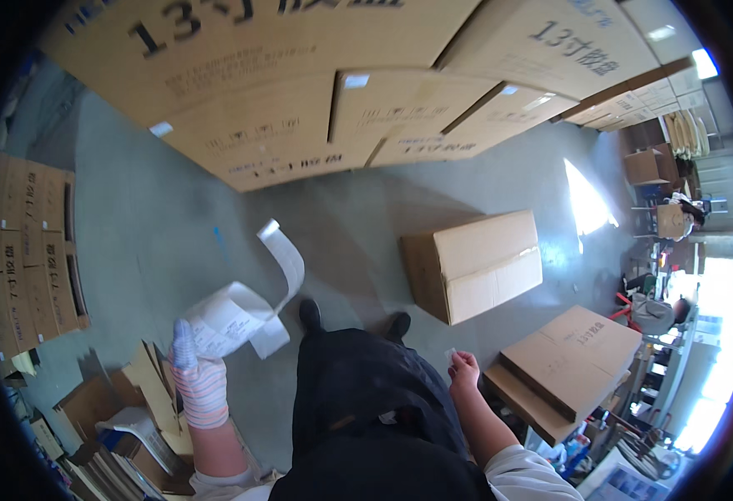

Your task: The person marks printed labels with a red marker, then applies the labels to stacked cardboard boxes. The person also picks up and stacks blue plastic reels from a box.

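My left hand (197, 380), in a striped knit glove, is closed round a roll of white labels (226, 321) at the left. A loose strip (285, 257) from the roll curls upward over the floor, and a shorter end hangs beside it. Bare and low at the right, my right hand (464, 369) pinches a small whitish piece (451, 354) that looks like a label. Beyond that hand, a closed cardboard carton (487, 263) lies on the floor, apart from both hands.
Large printed cartons (258, 92) are stacked ahead. Flat cardboard boxes (567, 363) lie at the right, near a cluttered work area. More cartons (28, 250) stand at the far left. Cardboard pieces (124, 409) gather at the lower left. My shoes stand on the grey floor (341, 242).
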The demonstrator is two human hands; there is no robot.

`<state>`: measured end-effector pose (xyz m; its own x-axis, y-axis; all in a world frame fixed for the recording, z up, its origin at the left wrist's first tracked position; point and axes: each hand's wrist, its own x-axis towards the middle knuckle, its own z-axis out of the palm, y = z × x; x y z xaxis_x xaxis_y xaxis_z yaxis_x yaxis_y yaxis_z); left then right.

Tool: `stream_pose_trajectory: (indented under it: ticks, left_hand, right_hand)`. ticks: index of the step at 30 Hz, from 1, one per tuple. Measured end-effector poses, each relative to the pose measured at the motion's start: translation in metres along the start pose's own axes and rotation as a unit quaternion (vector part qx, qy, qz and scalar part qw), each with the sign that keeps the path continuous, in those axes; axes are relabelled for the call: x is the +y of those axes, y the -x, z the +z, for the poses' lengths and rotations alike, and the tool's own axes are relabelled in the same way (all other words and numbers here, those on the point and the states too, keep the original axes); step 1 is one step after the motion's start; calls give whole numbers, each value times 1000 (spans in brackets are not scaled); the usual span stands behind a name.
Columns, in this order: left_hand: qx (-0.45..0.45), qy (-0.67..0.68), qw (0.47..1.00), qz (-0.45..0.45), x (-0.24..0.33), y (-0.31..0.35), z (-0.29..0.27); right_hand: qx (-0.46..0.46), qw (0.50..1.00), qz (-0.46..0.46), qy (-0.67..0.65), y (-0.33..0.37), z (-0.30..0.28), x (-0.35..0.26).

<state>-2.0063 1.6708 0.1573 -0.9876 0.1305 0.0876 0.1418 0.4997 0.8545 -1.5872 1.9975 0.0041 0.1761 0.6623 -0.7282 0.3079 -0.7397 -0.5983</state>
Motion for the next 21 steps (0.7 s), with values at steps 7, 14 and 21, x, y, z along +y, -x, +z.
stream_pose_trajectory:
  ticks: [7,14,21]
  left_hand:
    - [-125,-52,991,9,-85,-2,43]
    - [-41,140,960,-240,-132,21,96]
    - [-172,-17,913,-369,-172,61,125]
  right_hand:
    - [69,995,-52,43,-17,37,24]
    - [21,966,-183,182,-181,121,61]
    - [-95,869,-312,371,-211,185,105]
